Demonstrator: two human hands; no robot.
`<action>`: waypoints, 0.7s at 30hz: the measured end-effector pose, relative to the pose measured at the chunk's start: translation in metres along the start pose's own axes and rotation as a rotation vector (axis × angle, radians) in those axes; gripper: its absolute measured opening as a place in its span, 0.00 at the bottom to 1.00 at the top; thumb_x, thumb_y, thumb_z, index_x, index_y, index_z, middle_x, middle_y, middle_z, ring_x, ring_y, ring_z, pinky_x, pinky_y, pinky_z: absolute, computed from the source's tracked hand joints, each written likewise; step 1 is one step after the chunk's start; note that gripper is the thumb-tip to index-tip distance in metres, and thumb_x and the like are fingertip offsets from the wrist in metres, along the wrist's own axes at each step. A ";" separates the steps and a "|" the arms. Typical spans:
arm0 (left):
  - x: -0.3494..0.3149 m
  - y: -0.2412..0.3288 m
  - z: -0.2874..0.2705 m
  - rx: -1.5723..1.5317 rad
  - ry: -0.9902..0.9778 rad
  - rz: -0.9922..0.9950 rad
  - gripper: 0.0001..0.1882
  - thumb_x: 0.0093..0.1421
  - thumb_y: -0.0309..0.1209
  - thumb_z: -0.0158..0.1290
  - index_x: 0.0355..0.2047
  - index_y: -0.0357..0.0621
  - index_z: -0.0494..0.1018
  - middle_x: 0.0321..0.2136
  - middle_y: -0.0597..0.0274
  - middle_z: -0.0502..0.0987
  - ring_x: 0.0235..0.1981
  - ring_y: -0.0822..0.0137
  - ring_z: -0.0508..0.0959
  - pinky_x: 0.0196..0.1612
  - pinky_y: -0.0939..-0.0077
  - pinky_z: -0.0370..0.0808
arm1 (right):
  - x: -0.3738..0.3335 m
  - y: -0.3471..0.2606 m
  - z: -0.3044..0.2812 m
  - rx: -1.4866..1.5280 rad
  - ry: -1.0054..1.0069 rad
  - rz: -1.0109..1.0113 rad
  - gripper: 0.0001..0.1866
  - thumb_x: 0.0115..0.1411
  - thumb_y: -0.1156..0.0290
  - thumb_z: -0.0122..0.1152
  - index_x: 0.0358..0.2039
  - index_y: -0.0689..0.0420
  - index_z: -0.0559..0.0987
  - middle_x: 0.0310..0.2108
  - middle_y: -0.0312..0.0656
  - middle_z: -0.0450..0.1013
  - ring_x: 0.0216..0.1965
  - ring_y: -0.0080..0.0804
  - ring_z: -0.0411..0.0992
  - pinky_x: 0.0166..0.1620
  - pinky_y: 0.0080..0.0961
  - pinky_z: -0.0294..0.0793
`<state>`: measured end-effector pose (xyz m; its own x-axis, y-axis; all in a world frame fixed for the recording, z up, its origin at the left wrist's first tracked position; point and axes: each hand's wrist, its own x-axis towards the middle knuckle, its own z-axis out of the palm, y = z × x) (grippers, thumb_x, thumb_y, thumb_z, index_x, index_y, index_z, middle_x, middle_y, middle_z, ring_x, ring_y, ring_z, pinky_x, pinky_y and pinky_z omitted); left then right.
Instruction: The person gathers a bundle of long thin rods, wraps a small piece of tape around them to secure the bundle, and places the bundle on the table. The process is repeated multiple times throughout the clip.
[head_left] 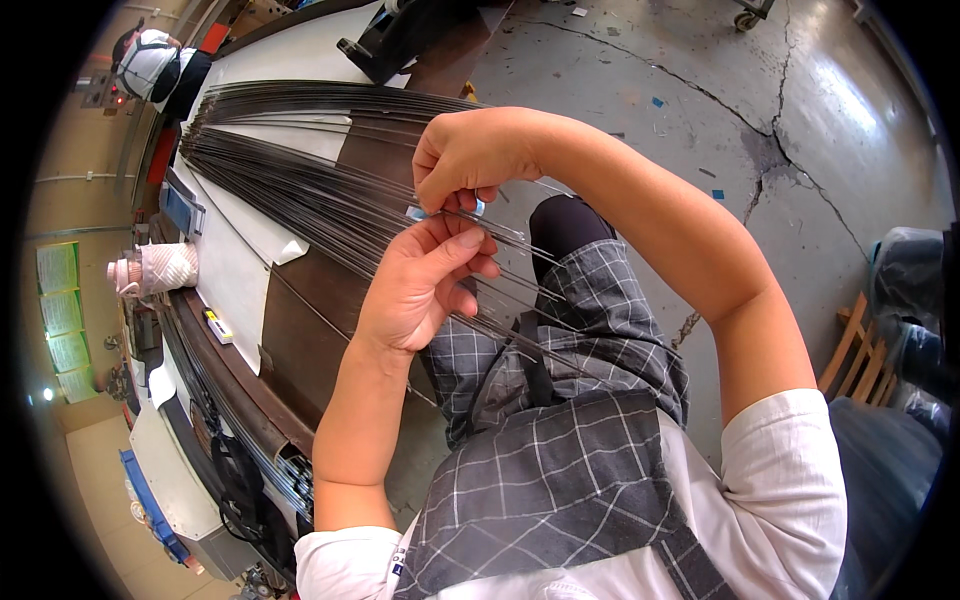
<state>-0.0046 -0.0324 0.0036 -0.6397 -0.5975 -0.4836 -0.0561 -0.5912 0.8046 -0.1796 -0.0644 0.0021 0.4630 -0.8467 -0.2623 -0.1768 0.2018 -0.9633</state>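
Note:
A large fan of thin dark metal wires (290, 195) stretches from the far left of the table toward my lap, where its loose ends spread over my apron. Above these ends, my left hand (425, 275) is closed, thumb and fingertips pinched together at some wires. Just beyond it, my right hand (465, 160) bends down from above with its fingers curled together, also at the wires. The two hands' fingertips nearly meet. A small light-blue and white strip (416, 213) shows beside the right fingertips; what it is cannot be made out.
White paper sheets (225, 270) lie on the brown table covering (310, 330). A wrapped pinkish roll (165, 270) and a small yellow-and-white box (217, 326) stand at the left. Someone in white (155, 70) is at the far left. Cracked grey floor (680, 130) and a wooden rack (860, 345) are at right.

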 end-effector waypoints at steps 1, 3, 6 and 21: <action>0.000 0.000 0.000 0.002 0.002 0.000 0.08 0.57 0.30 0.52 0.33 0.38 0.70 0.29 0.60 0.75 0.28 0.73 0.76 0.16 0.86 0.73 | 0.000 0.000 0.000 -0.004 0.002 -0.001 0.07 0.43 0.72 0.59 0.19 0.63 0.75 0.15 0.35 0.67 0.18 0.19 0.65 0.19 0.15 0.61; 0.001 -0.001 0.000 0.004 0.002 -0.001 0.08 0.57 0.30 0.53 0.34 0.38 0.69 0.29 0.60 0.75 0.28 0.73 0.76 0.16 0.85 0.73 | -0.002 0.000 0.000 -0.012 0.006 -0.002 0.07 0.43 0.72 0.59 0.19 0.63 0.75 0.15 0.35 0.68 0.18 0.19 0.65 0.20 0.15 0.61; 0.001 -0.001 0.001 0.015 0.017 -0.007 0.09 0.57 0.30 0.53 0.34 0.39 0.69 0.28 0.61 0.75 0.28 0.73 0.76 0.16 0.85 0.72 | -0.003 -0.002 0.001 -0.024 0.020 0.001 0.07 0.43 0.71 0.59 0.20 0.62 0.75 0.16 0.35 0.69 0.19 0.19 0.66 0.20 0.16 0.62; -0.014 -0.004 0.007 0.015 0.010 0.120 0.17 0.56 0.37 0.45 0.42 0.39 0.64 0.34 0.57 0.73 0.31 0.67 0.77 0.16 0.81 0.73 | -0.007 -0.009 0.007 -0.024 0.038 -0.020 0.07 0.43 0.70 0.60 0.18 0.61 0.75 0.15 0.36 0.70 0.18 0.20 0.67 0.21 0.16 0.63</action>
<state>-0.0008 -0.0176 0.0093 -0.6345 -0.6692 -0.3868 0.0092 -0.5070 0.8619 -0.1753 -0.0565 0.0120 0.4333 -0.8686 -0.2404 -0.1888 0.1734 -0.9666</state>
